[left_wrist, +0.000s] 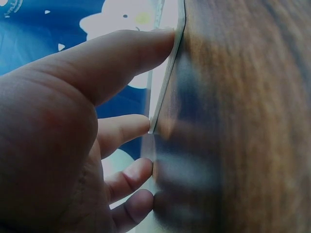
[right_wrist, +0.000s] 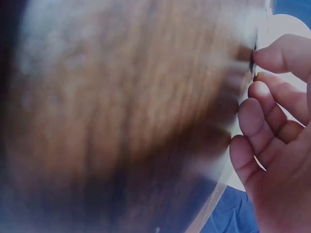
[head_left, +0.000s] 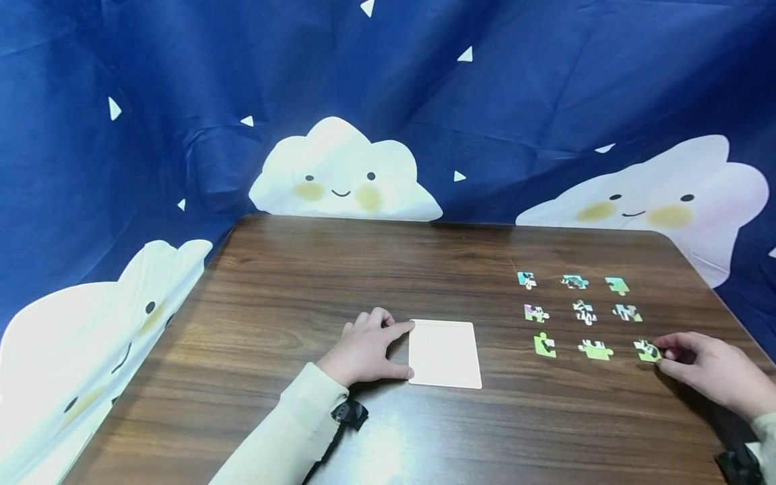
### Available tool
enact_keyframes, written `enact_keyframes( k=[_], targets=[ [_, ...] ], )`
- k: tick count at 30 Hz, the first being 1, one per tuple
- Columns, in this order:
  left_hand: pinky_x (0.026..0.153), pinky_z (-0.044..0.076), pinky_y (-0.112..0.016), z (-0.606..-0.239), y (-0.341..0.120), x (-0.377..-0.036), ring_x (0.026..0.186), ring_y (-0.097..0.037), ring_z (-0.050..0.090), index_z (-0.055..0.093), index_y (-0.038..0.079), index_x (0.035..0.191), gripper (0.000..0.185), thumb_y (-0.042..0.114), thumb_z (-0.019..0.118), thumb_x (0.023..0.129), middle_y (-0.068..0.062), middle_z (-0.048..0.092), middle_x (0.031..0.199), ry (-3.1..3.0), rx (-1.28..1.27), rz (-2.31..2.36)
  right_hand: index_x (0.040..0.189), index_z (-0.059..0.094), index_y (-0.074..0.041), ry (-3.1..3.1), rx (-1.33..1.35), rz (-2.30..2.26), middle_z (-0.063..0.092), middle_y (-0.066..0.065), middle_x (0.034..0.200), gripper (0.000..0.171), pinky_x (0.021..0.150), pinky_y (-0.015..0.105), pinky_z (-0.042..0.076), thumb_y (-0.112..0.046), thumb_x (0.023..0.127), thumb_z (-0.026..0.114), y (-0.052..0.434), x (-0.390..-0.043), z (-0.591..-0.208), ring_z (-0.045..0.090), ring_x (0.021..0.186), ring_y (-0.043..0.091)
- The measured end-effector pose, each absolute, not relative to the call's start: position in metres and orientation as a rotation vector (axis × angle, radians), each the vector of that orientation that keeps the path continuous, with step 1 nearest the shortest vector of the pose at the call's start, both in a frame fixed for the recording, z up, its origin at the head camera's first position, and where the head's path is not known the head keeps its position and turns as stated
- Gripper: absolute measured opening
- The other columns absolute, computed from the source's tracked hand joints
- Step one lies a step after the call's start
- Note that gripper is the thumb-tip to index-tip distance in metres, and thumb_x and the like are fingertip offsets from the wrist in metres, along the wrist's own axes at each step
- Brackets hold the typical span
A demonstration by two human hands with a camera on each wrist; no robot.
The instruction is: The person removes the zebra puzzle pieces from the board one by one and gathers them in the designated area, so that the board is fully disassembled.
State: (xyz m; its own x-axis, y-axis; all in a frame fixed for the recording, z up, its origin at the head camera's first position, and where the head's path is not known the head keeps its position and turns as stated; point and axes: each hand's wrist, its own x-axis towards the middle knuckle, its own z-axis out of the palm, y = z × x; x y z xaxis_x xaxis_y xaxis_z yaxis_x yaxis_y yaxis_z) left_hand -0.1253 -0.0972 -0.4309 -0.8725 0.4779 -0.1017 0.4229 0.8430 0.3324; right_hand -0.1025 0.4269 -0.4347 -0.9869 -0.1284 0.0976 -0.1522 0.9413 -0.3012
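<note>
Nine jigsaw pieces lay in a three-by-three grid at about 3 o'clock of the white puzzle tray (head_left: pixel 444 353); none was placed in it, so by my read nearly all the work was left. The left hand (head_left: pixel 366 350) steadied the tray's 9 o'clock edge, thumb and forefinger pressed against it. The right hand (head_left: pixel 706 369) pinched the corner piece (head_left: pixel 647 350), greenish with dark marks, at the grid's 5 o'clock, flat on the wooden tabletop (head_left: pixel 291 303).
</note>
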Motion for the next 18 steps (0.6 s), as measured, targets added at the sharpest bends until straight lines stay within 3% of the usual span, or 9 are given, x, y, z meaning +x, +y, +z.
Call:
enact_keyframes(
  k=[13,18],
  targets=[
    [0.076,0.028,-0.038,-0.436,-0.097,-0.129,0.095,-0.016,0.036,0.039,0.035,0.141,0.077,0.063,0.062,0.073,0.005,0.04,0.115,2.818,0.686,0.579,0.097,0.064,0.004,-2.913,0.134,0.552,0.059,-0.001,0.078,0.028,0.056,0.017,0.032,-0.012,0.076,0.071,0.421,-0.098,-0.434,0.039,0.064,-0.012],
    [0.077,0.028,-0.037,-0.438,-0.1,-0.13,0.099,-0.017,0.039,0.038,0.029,0.142,0.076,0.06,0.061,0.076,0.002,0.045,0.114,2.823,0.639,0.684,0.102,0.063,0.001,-2.528,-0.046,0.703,0.052,-0.018,0.078,0.027,0.057,0.009,0.031,-0.008,0.078,0.067,0.387,-0.089,-0.424,0.04,0.065,-0.014]
  ],
)
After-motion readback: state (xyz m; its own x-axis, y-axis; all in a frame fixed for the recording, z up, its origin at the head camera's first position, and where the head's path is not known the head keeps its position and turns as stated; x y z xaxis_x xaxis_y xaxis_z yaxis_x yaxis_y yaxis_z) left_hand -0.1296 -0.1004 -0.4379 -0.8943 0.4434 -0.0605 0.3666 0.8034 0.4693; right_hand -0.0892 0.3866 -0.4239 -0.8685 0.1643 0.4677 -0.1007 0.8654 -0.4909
